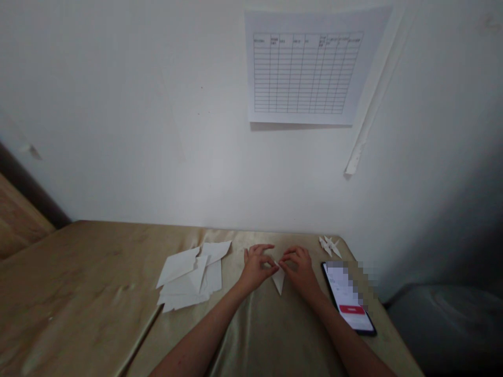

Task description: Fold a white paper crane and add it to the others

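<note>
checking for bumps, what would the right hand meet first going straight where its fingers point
The folded paper the right hand seems to pinch, then likely the left hand; depth is unclear.

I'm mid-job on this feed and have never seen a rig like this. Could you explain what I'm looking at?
There is no robot here: you see a person's bare left hand and right hand. The single picture comes from a camera worn on the person's head, looking forward and down.

The surface is covered with a shiny, gold-toned cloth. On the person's left lies a loose pile of white paper. On the right are a phone with its screen lit and, beyond it, some small folded paper shapes.

Between the hands, their fingers pinch a pointed white paper piece near its far end. A printed grid sheet hangs on the wall ahead.
</note>
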### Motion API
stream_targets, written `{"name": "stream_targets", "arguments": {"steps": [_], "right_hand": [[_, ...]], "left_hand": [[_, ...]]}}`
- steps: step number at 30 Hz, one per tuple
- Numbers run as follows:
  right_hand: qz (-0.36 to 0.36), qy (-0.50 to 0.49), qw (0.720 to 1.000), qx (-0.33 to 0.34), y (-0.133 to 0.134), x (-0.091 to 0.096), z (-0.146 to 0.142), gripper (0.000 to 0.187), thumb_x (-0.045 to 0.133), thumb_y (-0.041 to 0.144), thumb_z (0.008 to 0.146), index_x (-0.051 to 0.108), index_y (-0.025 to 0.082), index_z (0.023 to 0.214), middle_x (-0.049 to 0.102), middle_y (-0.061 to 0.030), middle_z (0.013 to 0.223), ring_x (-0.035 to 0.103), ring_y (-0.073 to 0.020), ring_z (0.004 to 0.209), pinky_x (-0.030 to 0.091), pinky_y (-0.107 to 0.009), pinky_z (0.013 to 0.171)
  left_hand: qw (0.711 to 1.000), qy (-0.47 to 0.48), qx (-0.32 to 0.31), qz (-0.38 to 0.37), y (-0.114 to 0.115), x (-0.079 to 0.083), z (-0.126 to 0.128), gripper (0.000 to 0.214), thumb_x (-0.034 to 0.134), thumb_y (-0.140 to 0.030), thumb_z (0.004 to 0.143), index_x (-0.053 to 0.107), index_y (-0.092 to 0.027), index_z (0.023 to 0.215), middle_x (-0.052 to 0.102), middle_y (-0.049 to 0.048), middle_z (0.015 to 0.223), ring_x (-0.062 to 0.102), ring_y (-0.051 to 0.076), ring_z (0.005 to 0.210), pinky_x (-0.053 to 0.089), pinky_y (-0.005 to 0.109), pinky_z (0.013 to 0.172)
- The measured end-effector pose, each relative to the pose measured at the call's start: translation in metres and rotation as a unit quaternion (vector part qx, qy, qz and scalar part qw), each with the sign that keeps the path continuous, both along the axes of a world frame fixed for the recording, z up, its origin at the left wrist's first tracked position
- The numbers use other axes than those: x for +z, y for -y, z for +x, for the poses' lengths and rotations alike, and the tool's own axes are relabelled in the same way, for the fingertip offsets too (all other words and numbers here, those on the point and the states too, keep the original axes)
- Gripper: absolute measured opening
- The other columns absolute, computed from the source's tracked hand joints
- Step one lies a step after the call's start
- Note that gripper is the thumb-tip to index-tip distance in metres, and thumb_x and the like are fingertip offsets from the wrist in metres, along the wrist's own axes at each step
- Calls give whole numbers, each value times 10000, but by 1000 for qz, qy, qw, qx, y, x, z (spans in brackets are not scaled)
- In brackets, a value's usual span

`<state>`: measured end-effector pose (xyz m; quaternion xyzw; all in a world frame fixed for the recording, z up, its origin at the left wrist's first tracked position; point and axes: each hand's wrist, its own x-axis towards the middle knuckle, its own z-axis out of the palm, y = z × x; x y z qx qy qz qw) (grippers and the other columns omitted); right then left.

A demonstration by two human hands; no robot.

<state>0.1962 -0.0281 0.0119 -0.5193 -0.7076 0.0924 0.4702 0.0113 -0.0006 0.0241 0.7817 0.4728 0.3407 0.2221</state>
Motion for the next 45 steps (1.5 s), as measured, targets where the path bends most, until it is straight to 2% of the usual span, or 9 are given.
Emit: {"name": "stream_targets", "arguments": {"steps": [11,16,19,26,32,40,45], "right_hand": [[8,16,1000,-23,2,-1,-3,102,622,250,878,712,239,832,636,-66,1029,472,-259,1138,356,-462,1016],[-5,19,1000,-10,2,-1,-2,102,647,294,868,733,265,822,645,-53,1003,456,-265,1151,335,-472,1033],[-4,25,1000,-15,3,0,-2,115,644,308,871,740,274,817,646,-54,1010,438,-273,1177,313,-485,1052],[17,45,998,-35,3,-1,-3,162,563,298,915,695,238,844,611,-72,1098,427,-268,1172,312,-497,1052],[25,43,997,-52,2,0,1,163,559,311,912,684,231,843,604,-73,1084,424,-268,1164,320,-508,1047],[15,47,996,-74,-1,-3,4,159,611,333,891,746,268,837,636,-61,1028,441,-284,1150,323,-514,1031],[-22,61,994,-88,-4,-12,7,174,608,305,889,758,300,977,638,-83,1065,489,-280,1079,386,-464,961]], "left_hand": [[1000,-20,6,1,2,1,1,73,858,-283,701,786,-295,698,633,-5,1352,456,315,1307,155,648,1180],[1000,-2,7,5,3,0,1,45,821,-369,758,801,-338,783,627,-21,1357,461,283,1311,183,592,1198],[1000,-1,13,5,3,1,1,52,823,-376,755,798,-331,757,624,-15,1356,458,286,1313,196,584,1194],[999,-49,3,23,3,3,2,55,798,-351,784,781,-310,751,607,-15,1381,416,308,1339,102,666,1171],[997,-79,-6,20,2,0,0,45,811,-319,766,771,-307,748,582,-27,1414,387,324,1357,58,710,1145],[998,-65,15,-7,2,5,-1,80,836,-313,734,769,-289,698,597,-24,1399,383,319,1353,70,667,1166],[996,-67,54,-10,1,1,-3,43,811,-315,762,772,-309,745,597,-31,1397,376,323,1351,44,702,1147]]}}
